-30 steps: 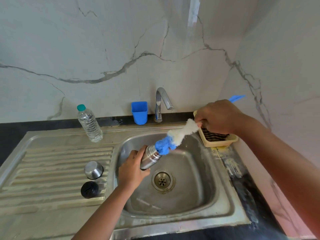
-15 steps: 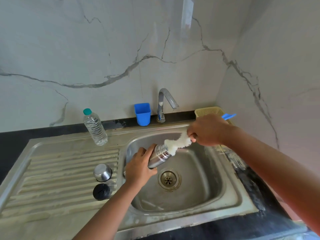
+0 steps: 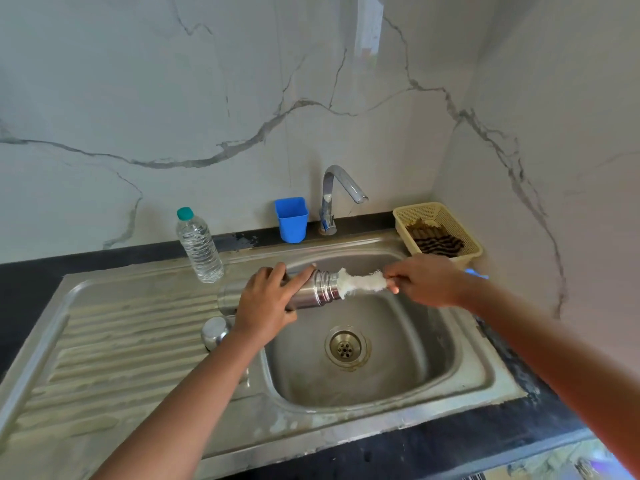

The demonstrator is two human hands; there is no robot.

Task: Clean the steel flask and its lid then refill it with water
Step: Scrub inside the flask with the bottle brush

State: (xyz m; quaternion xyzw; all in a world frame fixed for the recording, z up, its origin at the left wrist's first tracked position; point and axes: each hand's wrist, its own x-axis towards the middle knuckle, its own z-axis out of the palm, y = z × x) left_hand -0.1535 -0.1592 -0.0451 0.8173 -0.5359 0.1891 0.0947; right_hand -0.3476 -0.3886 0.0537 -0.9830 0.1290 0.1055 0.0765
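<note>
— What did the head camera catch over the steel sink (image 3: 460,386)?

— The left hand (image 3: 265,303) grasped the steel flask (image 3: 317,289), held level above the basin's left edge. The right hand (image 3: 424,280) clenched the bottle brush (image 3: 362,284), its white bristles at the flask's mouth.

— And the lid?

— A steel cap (image 3: 214,331) sat on the drainboard (image 3: 104,341), beside the left wrist.

Your way down into the sink bowl (image 3: 408,368) is open. Along the counter's back edge stand a water bottle (image 3: 199,245), a blue cup (image 3: 291,220), the tap (image 3: 334,199) and, in the right corner, a basket (image 3: 438,232). A steel cap (image 3: 215,332) sits on the draining board (image 3: 114,344) by the bowl's left rim.
</note>
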